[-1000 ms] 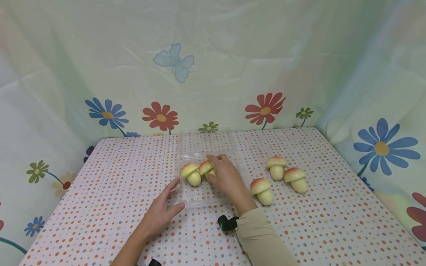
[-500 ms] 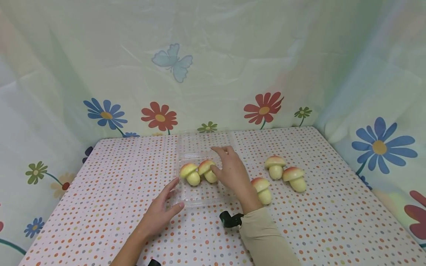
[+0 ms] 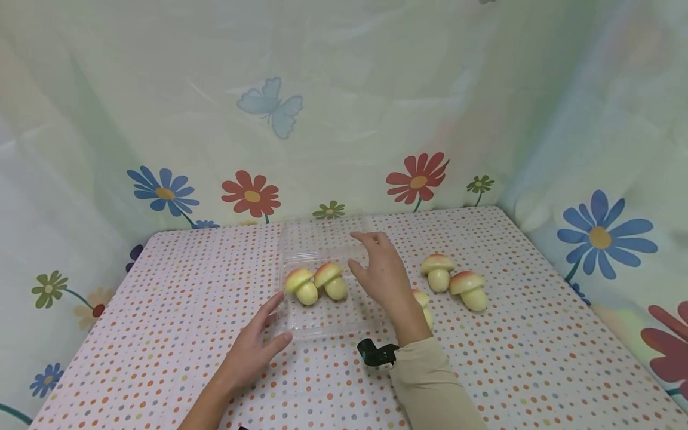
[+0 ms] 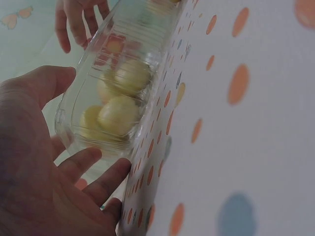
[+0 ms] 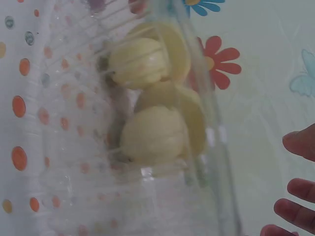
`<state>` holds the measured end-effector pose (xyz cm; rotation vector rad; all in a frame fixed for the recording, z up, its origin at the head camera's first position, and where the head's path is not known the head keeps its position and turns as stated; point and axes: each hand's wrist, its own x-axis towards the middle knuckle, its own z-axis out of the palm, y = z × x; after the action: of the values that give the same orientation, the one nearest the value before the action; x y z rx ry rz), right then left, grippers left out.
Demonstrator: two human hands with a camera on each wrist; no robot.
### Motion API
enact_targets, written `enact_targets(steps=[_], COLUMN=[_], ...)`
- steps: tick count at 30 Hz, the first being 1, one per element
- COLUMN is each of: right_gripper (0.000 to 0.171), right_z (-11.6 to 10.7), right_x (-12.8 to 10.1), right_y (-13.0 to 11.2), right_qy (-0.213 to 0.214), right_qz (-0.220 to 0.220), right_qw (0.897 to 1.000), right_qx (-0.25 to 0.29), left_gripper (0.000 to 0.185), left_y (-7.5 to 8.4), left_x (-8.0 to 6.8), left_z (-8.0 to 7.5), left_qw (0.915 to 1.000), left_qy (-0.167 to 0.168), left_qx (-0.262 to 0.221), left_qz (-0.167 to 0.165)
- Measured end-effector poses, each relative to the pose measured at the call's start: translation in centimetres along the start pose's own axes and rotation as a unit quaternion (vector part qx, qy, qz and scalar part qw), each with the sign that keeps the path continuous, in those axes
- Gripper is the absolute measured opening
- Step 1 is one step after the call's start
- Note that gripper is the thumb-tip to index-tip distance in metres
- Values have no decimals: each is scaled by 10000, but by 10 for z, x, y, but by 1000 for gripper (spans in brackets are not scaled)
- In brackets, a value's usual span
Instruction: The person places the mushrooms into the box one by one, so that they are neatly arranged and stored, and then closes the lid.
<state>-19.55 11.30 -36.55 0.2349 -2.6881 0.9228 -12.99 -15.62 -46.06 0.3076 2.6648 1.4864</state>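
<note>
A clear plastic clamshell box (image 3: 333, 330) lies with its lid (image 3: 317, 237) folded back. Two toy mushrooms, yellow with reddish caps, lie inside: the left mushroom (image 3: 303, 287) and, beside it, the right mushroom (image 3: 331, 282). My left hand (image 3: 248, 353) is at the box's left edge, fingers and thumb spread; the left wrist view shows its fingertips (image 4: 93, 153) close to the box wall, though contact is hard to tell. Over the right side of the box hovers my right hand (image 3: 383, 272), its fingers loosely bent and holding nothing.
Right of the box are a far mushroom (image 3: 438, 273), another mushroom (image 3: 469, 291) beside it, and a nearer mushroom (image 3: 424, 307) partly behind my right wrist. A black wrist device (image 3: 375, 352) sits by the right sleeve. Floral curtains surround the dotted tablecloth (image 3: 226, 275).
My right hand has let go of the second mushroom in the box and moved up and right, away from it. The left hand stays by the box edge. The view has shifted slightly.
</note>
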Motion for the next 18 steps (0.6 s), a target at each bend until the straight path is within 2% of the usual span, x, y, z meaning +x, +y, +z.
enact_targets(steps=[18], right_gripper=[57], right_z=[-20], right_x=[2], right_y=[17], right_qy=[249], right_qz=[379], right_qw=[9990], right_qx=[60], left_gripper=[78], left_y=[0], left_x=[0], left_z=[0], left_qw=[10000], left_qy=[-28], left_qx=[-29], left_qz=[36])
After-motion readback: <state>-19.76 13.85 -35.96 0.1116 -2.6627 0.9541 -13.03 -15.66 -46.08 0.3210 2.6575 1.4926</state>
